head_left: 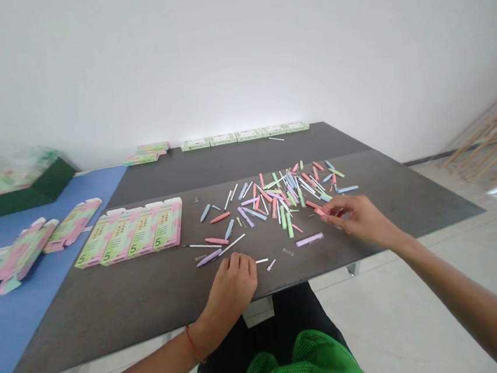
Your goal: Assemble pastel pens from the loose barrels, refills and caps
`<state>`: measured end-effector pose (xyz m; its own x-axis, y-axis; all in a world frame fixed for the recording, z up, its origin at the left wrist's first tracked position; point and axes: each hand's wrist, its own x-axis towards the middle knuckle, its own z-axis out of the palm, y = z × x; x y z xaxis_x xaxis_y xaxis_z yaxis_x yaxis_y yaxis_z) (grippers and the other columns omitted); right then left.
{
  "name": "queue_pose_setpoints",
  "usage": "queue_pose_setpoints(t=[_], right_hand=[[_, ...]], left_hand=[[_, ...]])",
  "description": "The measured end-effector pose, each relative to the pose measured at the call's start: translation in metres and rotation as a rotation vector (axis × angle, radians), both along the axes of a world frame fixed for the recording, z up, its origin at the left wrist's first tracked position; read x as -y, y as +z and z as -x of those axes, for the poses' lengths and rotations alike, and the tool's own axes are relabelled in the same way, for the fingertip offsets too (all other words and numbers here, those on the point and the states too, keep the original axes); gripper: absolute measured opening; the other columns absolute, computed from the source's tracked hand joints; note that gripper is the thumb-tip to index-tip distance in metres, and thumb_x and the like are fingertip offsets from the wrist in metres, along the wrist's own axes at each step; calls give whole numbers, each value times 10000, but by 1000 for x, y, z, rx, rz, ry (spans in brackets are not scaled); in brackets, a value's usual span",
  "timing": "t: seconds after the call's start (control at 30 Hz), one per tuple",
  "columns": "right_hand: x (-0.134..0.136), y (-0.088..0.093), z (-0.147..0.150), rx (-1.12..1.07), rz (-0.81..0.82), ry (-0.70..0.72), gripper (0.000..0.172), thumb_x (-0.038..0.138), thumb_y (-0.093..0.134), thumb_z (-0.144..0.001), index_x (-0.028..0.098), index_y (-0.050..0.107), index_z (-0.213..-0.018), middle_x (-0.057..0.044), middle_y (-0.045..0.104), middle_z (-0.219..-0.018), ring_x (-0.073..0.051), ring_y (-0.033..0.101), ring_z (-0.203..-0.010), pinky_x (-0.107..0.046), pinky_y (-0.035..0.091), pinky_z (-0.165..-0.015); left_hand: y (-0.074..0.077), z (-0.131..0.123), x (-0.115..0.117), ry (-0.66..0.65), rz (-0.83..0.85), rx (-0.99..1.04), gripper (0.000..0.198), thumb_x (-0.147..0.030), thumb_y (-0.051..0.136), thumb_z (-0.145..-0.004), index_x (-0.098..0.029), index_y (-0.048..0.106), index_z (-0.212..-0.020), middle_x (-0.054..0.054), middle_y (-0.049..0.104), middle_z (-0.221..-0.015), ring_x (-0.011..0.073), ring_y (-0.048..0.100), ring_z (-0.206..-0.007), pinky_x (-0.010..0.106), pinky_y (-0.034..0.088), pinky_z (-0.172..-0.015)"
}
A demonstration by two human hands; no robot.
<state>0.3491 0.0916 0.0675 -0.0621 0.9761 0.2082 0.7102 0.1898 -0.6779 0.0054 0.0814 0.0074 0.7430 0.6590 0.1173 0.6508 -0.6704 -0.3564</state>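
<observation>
My left hand (pixel 234 279) rests near the table's front edge with its fingers curled down; what is under them is hidden. A white pen refill (pixel 261 261) pokes out on its right side, and I cannot tell whether the fingers grip it. Just beyond lies a purple pen piece (pixel 209 258). To the right, my right hand (pixel 357 217) pinches a pink pen part (pixel 320 210) at the edge of a spread of pink, blue, green and purple pen parts (pixel 290 224). A purple barrel (pixel 309 240) lies left of that hand, with a small clear tube (pixel 287 252) nearby.
Several flat printed boxes (pixel 141 232) lie in a row on the left of the dark table (pixel 162 294). More boxes (pixel 249 135) line the wall side. On the blue surface (pixel 99 186) at far left are loose boxes (pixel 71 224) and a dark green bin (pixel 50 185).
</observation>
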Motion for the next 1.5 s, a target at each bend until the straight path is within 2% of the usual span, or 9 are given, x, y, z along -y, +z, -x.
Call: queue_pose_setpoints(t=[0.13,0.27,0.37,0.6,0.77,0.93,1.17,1.33,1.5], right_hand=[[7,-1,-3,-40,-24,-11,404,609,707,-888,215,794,-892,-110,771,-892,-243,684,-715,-351,557,-548],[16,-5,-3,-42,-58,-24,337,565,663,-936,247,773,-951,-101,762,-966,-259,691,-805,-351,562,-590],[22,-12,-2,-76,-75,-37,296,516,593,-995,253,718,-1050,-93,743,-1015,-254,689,-855,-342,547,-633],[36,-40,-2,-318,-97,-78,249,480,551,-1032,248,642,-1027,-5,557,-755,-177,516,-664,-312,430,-626],[43,-75,-4,-567,-58,-162,265,507,641,-977,254,697,-1030,-37,638,-871,-193,558,-725,-308,426,-607],[47,-96,1,-594,-63,-105,267,490,653,-974,232,719,-954,-44,654,-845,-196,576,-737,-305,447,-627],[50,-98,5,-552,-65,-101,293,464,666,-977,186,741,-919,-34,607,-767,-167,508,-702,-281,365,-596],[50,-96,5,-563,-20,-81,291,460,673,-975,187,754,-915,-32,611,-766,-165,509,-699,-277,353,-588],[51,-96,5,-580,-41,-84,278,448,682,-972,186,753,-908,-34,631,-775,-166,533,-702,-272,377,-595]], left_hand=[[4,2,-2,4,13,-2,173,-105,564,-983,-108,696,-1093,133,700,-971,269,632,-886,380,496,-725],[14,7,-8,51,-19,59,272,-275,544,-1048,-125,657,-1245,139,705,-1007,287,647,-932,397,502,-751],[27,6,-16,51,-16,80,249,-227,522,-1049,-149,659,-1242,130,708,-1027,297,654,-951,402,504,-749],[50,-22,-39,69,66,112,205,-121,530,-998,-165,696,-1111,137,701,-1016,331,660,-946,413,518,-716],[52,-31,-64,148,97,164,186,-75,609,-913,-154,713,-1046,149,709,-1000,310,668,-950,370,521,-719],[55,-36,-111,143,118,181,237,-180,513,-1017,-217,741,-1070,104,721,-1024,257,678,-942,304,485,-687],[54,-54,-165,94,192,133,223,-198,577,-990,-232,789,-1050,87,730,-1047,229,682,-978,277,478,-746],[43,-70,-180,-105,299,59,146,-234,666,-959,-242,812,-963,62,744,-1092,201,676,-1011,245,458,-734],[34,-76,-189,-168,321,40,142,-178,676,-940,-177,786,-851,85,741,-997,210,679,-964,254,474,-725]])
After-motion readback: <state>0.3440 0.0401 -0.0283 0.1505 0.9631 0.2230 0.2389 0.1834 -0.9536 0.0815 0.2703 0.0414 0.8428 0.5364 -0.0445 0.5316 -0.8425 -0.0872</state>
